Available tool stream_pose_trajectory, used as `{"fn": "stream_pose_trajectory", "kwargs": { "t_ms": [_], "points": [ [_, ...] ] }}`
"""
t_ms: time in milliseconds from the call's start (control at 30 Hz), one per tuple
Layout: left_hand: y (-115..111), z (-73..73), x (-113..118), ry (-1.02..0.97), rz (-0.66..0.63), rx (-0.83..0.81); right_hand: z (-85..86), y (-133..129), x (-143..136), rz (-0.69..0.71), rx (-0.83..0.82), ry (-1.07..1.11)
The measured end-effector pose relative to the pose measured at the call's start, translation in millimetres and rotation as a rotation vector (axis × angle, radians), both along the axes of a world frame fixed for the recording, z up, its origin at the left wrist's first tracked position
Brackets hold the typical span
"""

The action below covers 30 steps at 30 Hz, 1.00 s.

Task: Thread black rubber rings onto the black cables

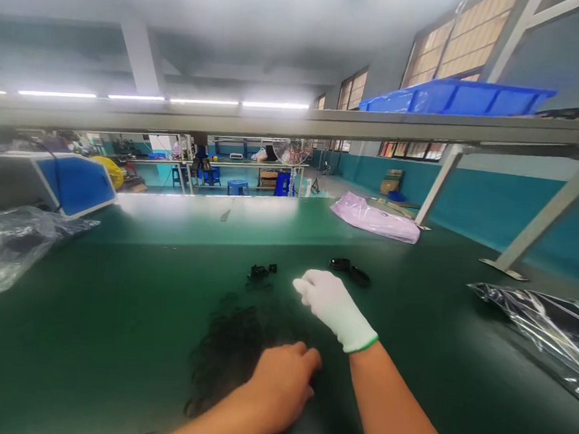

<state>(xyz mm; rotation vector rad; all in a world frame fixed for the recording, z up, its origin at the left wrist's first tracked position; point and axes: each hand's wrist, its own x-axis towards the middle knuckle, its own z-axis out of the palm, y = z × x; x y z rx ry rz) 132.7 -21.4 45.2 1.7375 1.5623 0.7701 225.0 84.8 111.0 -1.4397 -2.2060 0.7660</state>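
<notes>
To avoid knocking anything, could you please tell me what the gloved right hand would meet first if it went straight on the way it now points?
The gloved right hand would probably meet the small black parts on the table, though its height is unclear.

Taking straight ahead as 12 o'clock, I see a long workbench (246, 164) at 12, with a blue stool (238, 187) before it. Glossy floor (335, 180) extends just right of 12. The wall (481, 199), teal below and grey above, spans 1 to 2. Windows (479, 31): 1 o'clock. Pale column (141, 58): 11. Lit tube lights (275, 105): 10 to 12.
</notes>
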Motion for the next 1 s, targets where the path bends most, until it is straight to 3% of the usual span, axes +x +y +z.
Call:
{"fn": "stream_pose_trajectory", "kwargs": {
  "t_ms": [100, 233, 367, 533, 600, 733, 900, 967, 1000],
  "points": [
    [3, -5.6, 4, -0.099, 0.037, 0.009, 2.7, 1, 1, 0.023, -0.068, 0.057],
    [3, 2.0, -39, -0.347, 0.229, 0.015, 0.0, -5, -11, 0.149, -0.225, 0.153],
    [-9, 11.8, -77, -0.648, 0.430, -0.035, -4.4, -29, -36, 0.323, -0.340, 0.230],
    [-24, 14.6, -82, -0.851, 0.490, -0.069, -16.4, -48, -54, 0.399, -0.358, 0.296],
    [-27, 13.8, -86, -0.801, 0.546, -0.029, -21.6, -49, -55, 0.384, -0.380, 0.251],
    [-28, 8.0, -103, -0.441, 0.636, 0.112, -25.3, -53, -54, 0.398, -0.453, 0.204],
    [-26, 0.8, -109, -0.678, 0.495, -0.038, -19.9, -62, -60, 0.384, -0.469, 0.311],
    [-29, 1.7, -106, -0.626, 0.495, -0.079, -18.7, -63, -61, 0.389, -0.428, 0.288],
    [-31, 3.3, -104, -0.509, 0.522, -0.067, -18.6, -63, -60, 0.406, -0.409, 0.262]
  ]
}}
